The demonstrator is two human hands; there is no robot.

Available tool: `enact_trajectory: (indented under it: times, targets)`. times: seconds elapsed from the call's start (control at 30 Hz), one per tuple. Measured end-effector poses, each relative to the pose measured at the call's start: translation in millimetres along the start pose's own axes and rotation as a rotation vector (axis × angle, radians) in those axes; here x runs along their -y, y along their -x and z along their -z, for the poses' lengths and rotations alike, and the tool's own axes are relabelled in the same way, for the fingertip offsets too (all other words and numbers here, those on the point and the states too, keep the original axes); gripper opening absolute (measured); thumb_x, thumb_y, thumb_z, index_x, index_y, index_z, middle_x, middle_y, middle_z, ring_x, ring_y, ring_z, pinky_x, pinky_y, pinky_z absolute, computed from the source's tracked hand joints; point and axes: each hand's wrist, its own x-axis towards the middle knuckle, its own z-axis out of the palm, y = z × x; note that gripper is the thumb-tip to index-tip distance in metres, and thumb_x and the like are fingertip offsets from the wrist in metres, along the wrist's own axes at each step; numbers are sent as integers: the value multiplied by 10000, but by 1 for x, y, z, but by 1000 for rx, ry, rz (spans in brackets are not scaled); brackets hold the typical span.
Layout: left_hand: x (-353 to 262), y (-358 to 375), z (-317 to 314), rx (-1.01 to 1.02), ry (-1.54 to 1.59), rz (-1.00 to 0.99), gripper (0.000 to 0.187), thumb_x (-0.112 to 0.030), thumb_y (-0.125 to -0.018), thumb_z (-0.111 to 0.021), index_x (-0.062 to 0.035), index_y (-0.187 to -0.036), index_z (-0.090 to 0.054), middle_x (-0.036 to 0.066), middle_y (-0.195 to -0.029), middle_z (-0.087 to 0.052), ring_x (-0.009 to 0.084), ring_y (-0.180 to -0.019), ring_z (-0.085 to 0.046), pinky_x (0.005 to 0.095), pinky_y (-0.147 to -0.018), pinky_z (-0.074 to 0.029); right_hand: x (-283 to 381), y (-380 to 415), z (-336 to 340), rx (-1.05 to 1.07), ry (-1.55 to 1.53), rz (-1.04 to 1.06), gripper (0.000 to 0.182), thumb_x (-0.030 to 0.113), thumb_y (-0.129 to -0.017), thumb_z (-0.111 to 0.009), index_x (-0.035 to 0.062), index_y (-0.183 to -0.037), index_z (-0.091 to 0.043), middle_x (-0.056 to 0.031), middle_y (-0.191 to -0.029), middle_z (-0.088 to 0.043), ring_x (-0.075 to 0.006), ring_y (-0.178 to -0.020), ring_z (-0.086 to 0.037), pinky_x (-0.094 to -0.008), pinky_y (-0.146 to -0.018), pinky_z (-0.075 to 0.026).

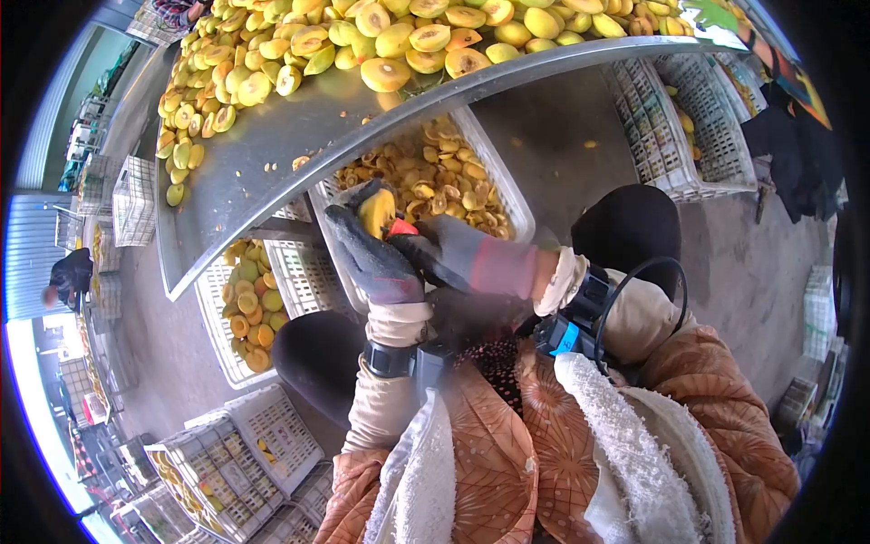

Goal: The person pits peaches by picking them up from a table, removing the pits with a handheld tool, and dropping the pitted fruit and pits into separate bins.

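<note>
My left hand (370, 254), in a dark grey work glove, is closed around a yellow peach-like fruit half (376, 214). Gripped in my right hand (467, 258), gloved in grey with a pink cuff, is a small tool with a red handle (402, 228). The tool's working end meets the fruit, but its shape is hidden. Both hands are close together over the near edge of a white crate (518, 204), which holds scooped-out, brownish-yellow fruit pieces (449, 177).
A metal table (263, 150) heaped with halved yellow fruit (385, 74) stretches across the top. At lower left, a white crate (237, 370) holds more halves. Stacked crates (675, 136) stand at right. A co-worker's green-gloved hand (711, 14) shows at top right.
</note>
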Motion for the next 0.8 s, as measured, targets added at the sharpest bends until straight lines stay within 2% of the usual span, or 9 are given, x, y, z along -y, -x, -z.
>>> enact_trajectory:
  times: [0.07,0.17,0.23,0.33,0.47,0.53,0.67,0.7,0.8]
  targets:
    - [0,-3,5,-16,-25,-12,576,-502,-961,-266,-3,-997,-553,92,-929,-596,185,-719,-570,307,-754,-462,1,4,4,5,47,-58,391,361,-930,-486,-8,-1030,-571,-53,-692,-562,-123,-619,-478,-292,-571,-410]
    - [0,-25,26,513,163,29,605,-571,-917,-329,-10,-881,-555,114,-723,-616,218,-681,-597,322,-731,-479,-14,4,11,197,-157,-24,371,365,-929,-490,22,-1054,-553,-4,-710,-528,-97,-610,-468,-271,-543,-394]
    - [2,-31,24,505,150,56,635,-559,-926,-292,7,-847,-568,125,-730,-623,220,-678,-602,315,-718,-482,-42,-9,5,456,-468,154,338,374,-919,-510,60,-1036,-557,35,-720,-504,-69,-596,-450,-245,-511,-367]
    - [2,-31,26,484,130,102,709,-536,-944,-217,42,-779,-593,145,-743,-637,224,-672,-612,299,-691,-486,-33,-6,7,346,-299,247,308,372,-913,-522,85,-1019,-566,49,-717,-482,-47,-594,-437,-214,-495,-337]
    - [-16,-24,22,417,48,28,645,-458,-946,-304,71,-746,-616,150,-699,-623,215,-641,-600,295,-657,-476,-20,0,15,494,-474,-42,327,431,-907,-515,119,-945,-605,53,-649,-496,-34,-539,-427,-200,-458,-312]
    - [-25,-31,29,688,-165,-233,600,-403,-939,-336,78,-730,-629,142,-676,-611,213,-624,-588,290,-622,-456,-14,6,10,472,-468,43,336,442,-907,-506,122,-935,-603,57,-640,-486,-32,-534,-425,-199,-456,-307]
    - [-35,-36,29,706,-327,-431,622,-405,-940,-328,78,-691,-631,133,-684,-611,211,-621,-584,287,-616,-455,-16,1,-9,397,-472,99,432,508,-895,-484,112,-746,-570,54,-579,-442,-49,-491,-396,-214,-434,-287]
    - [-26,-28,34,519,-113,-80,644,-454,-951,-285,53,-745,-624,125,-682,-613,220,-616,-588,294,-630,-475,-10,2,-9,401,-469,106,432,508,-895,-484,112,-746,-570,54,-579,-442,-49,-491,-396,-214,-434,-287]
    - [-4,-31,36,325,328,216,629,-492,-953,-250,18,-837,-598,108,-697,-611,227,-634,-592,312,-641,-492,0,9,-9,482,-678,-48,437,517,-890,-490,112,-751,-577,49,-586,-447,-48,-492,-388,-211,-442,-280]
